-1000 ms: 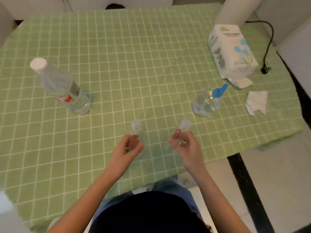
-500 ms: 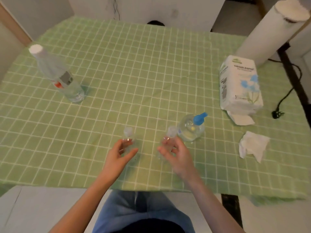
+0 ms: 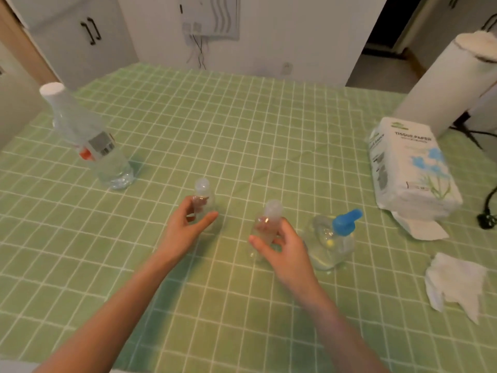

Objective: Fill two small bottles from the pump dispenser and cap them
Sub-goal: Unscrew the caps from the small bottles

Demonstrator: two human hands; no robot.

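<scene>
Two small clear bottles with pale caps stand on the green checked tablecloth. My left hand (image 3: 185, 227) holds the left small bottle (image 3: 203, 193) between thumb and fingers. My right hand (image 3: 282, 249) grips the right small bottle (image 3: 270, 214) around its body. Just right of that hand stands the clear pump dispenser (image 3: 332, 242) with a blue pump head, partly filled with clear liquid.
A large clear water bottle (image 3: 88, 141) with a white cap stands at the left. A tissue paper pack (image 3: 411, 168) lies at the right, with a crumpled tissue (image 3: 457, 284) nearer me. A white roll (image 3: 451, 82) and a black cable (image 3: 488, 208) sit at the far right.
The camera has tilted up, so the table sits lower in view and the back wall shows. Both hands keep hold of the small bottles in the same places.
</scene>
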